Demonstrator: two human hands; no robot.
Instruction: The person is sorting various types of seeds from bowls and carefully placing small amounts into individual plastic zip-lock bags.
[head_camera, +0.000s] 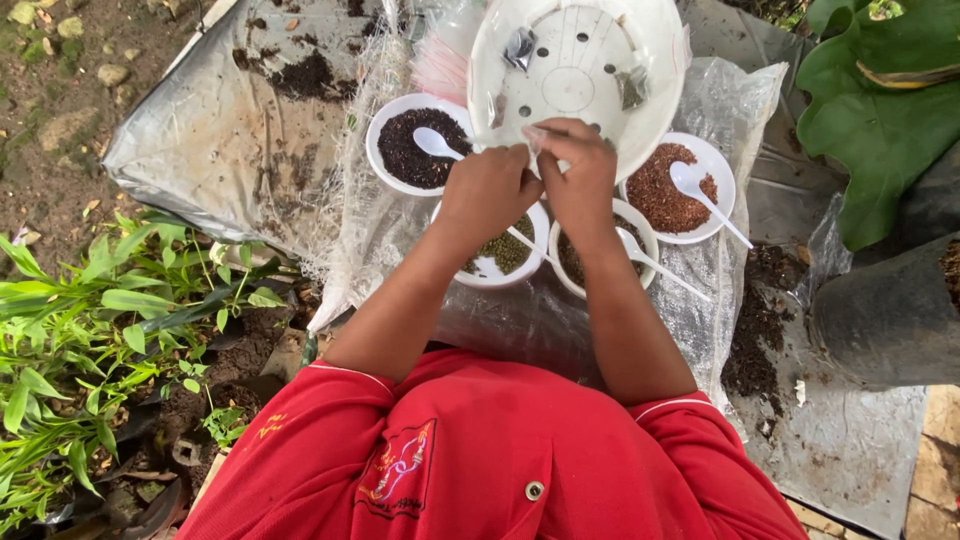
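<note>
- Red shirt fabric (480, 460) fills the lower foreground, with both bare forearms extending forward from it.
- Left hand (487, 192) and right hand (580, 175) meet at the near rim of a white plastic pot (600, 60), which is tilted so its inside faces the camera.
- Pot condition: round, shallow, with drainage holes ringing a flat centre disc; small dark scraps cling to the inner wall.
- Grip state: both hands are closed, fingertips pinched together at the rim. The pinched item appears to be a small pale piece, but it is too small to identify.
- Four white bowls sit on a clear plastic sheet (720, 100) below the pot: a dark-soil bowl (415, 145), a reddish-granule bowl (675, 190), a greenish-mix bowl (505, 255) and a brown-mix bowl (610, 255).
- Each bowl holds a white plastic spoon (432, 142).
- Green leafy plants (90, 340) stand at the left.
</note>
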